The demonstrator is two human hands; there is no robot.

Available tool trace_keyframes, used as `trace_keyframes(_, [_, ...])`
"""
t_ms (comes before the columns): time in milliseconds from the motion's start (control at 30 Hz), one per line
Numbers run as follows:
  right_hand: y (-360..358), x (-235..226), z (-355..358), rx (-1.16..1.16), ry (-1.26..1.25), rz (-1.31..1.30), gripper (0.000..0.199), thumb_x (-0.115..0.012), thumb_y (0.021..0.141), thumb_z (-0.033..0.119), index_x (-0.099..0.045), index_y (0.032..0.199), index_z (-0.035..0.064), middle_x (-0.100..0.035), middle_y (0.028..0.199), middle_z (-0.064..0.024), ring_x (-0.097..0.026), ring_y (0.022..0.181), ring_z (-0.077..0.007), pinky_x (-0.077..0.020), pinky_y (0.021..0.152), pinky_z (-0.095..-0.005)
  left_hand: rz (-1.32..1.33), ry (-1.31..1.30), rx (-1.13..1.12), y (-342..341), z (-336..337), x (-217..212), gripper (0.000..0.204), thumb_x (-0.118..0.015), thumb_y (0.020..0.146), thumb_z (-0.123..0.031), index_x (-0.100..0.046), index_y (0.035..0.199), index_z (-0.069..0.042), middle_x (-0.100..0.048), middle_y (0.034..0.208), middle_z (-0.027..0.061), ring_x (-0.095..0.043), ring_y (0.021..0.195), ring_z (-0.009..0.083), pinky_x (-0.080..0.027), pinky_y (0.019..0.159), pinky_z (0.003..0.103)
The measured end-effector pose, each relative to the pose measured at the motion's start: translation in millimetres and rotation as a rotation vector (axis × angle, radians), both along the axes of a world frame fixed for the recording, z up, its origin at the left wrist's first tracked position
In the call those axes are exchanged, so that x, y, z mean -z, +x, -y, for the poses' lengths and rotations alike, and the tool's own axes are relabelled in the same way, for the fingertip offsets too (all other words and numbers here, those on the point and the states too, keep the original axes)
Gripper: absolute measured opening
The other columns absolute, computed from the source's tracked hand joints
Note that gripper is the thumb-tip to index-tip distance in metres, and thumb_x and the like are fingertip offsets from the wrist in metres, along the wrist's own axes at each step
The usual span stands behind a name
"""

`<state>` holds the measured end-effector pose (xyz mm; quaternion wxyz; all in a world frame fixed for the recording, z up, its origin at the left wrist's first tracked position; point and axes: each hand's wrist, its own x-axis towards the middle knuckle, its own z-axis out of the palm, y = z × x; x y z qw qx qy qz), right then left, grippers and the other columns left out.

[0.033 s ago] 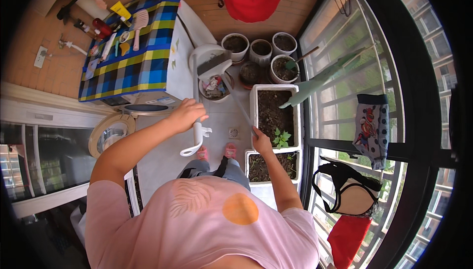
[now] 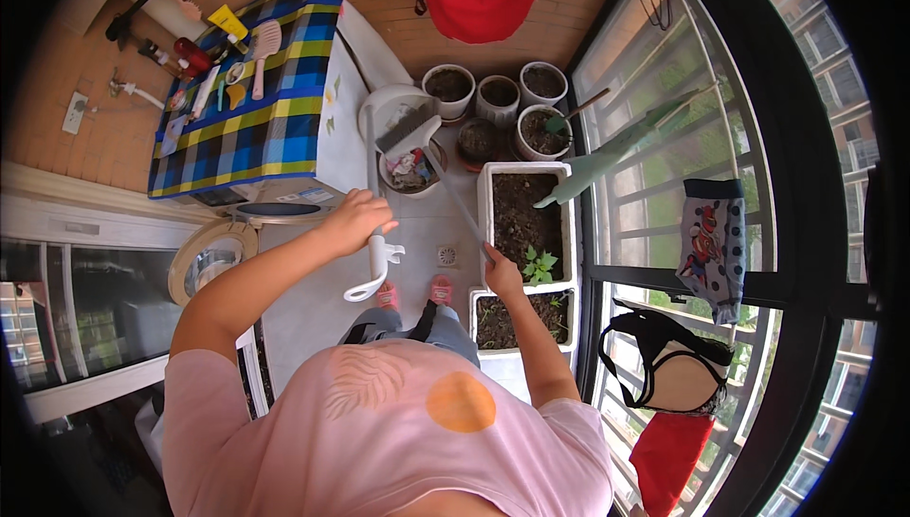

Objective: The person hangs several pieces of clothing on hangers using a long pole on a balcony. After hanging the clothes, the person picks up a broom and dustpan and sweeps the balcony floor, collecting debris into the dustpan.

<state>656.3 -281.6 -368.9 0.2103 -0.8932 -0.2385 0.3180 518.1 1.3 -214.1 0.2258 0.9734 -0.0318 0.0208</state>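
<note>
My left hand is closed round the pale upright handle of a white long-handled dustpan. Below my fist the handle ends in a hooked white grip. My right hand grips the grey stick of a broom. The broom's white head and grey bristles rest in or against the dustpan's mouth; exact contact is hard to tell. Just under both tools stands a round pale pot or bin with crumpled, colourful rubbish in it.
Several soil-filled pots crowd the back wall. White planter boxes line the right side, beside barred windows with hanging laundry. At left, a checked cloth covers a washing machine with its round door swung out. A drain marks the floor.
The broom head has tilted slightly over the dustpan, and more of its bristles show. Both hands keep their grips.
</note>
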Motion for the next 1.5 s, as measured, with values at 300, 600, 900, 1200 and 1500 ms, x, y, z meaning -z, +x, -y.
trace_keyframes(300, [1.5,-2.7,31.7,0.009,0.076,0.032,0.042,-0.049,0.078,0.013,-0.047,0.120,0.0185,-0.059,0.084,-0.0213,-0.057,0.079,-0.0380,-0.0457,0.068,-0.0427,0.001,0.030,0.017,3.9,-0.5,9.2,0.019,-0.054,0.079,-0.020,-0.051,0.066,-0.007,-0.051,0.072,0.0066,-0.046,0.071,0.0276,-0.035,0.068,0.037])
trace_keyframes(600, [-7.7,10.5,31.1,0.059,-0.106,-0.022,0.042,-0.047,0.079,0.020,-0.045,0.120,0.0237,-0.059,0.086,-0.0207,-0.057,0.082,-0.0374,-0.0451,0.073,-0.0455,-0.031,0.051,0.041,8.0,1.6,8.4,0.017,-0.053,0.079,-0.022,-0.052,0.068,-0.008,-0.051,0.073,0.0058,-0.047,0.073,0.0268,-0.036,0.068,0.037])
trace_keyframes(900, [-21.0,17.1,16.6,0.076,0.004,-0.026,0.042,-0.050,0.077,0.013,-0.047,0.119,0.0171,-0.059,0.085,-0.0223,-0.057,0.083,-0.0362,-0.0456,0.072,-0.0421,-0.057,0.121,0.090,14.2,7.0,7.6,0.017,-0.053,0.079,-0.023,-0.052,0.070,-0.008,-0.052,0.075,0.0059,-0.047,0.074,0.0272,-0.036,0.070,0.037])
trace_keyframes(1200, [-23.6,18.2,36.4,0.109,0.050,-0.032,0.042,-0.048,0.077,0.015,-0.047,0.119,0.0171,-0.058,0.089,-0.0217,-0.056,0.084,-0.0369,-0.0454,0.073,-0.0419,-0.088,0.114,0.053,13.0,9.9,7.1,0.017,-0.052,0.079,-0.022,-0.052,0.070,-0.008,-0.052,0.076,0.0060,-0.048,0.075,0.0268,-0.037,0.071,0.037])
trace_keyframes(1500, [-22.6,42.5,46.4,0.094,-0.050,-0.035,0.039,-0.049,0.079,0.016,-0.049,0.117,0.0136,-0.058,0.093,-0.0212,-0.055,0.087,-0.0374,-0.0447,0.074,-0.0421,-0.015,0.160,0.062,15.3,8.6,1.3,0.017,-0.053,0.079,-0.021,-0.051,0.069,-0.009,-0.050,0.074,0.0063,-0.047,0.074,0.0268,-0.037,0.070,0.037])
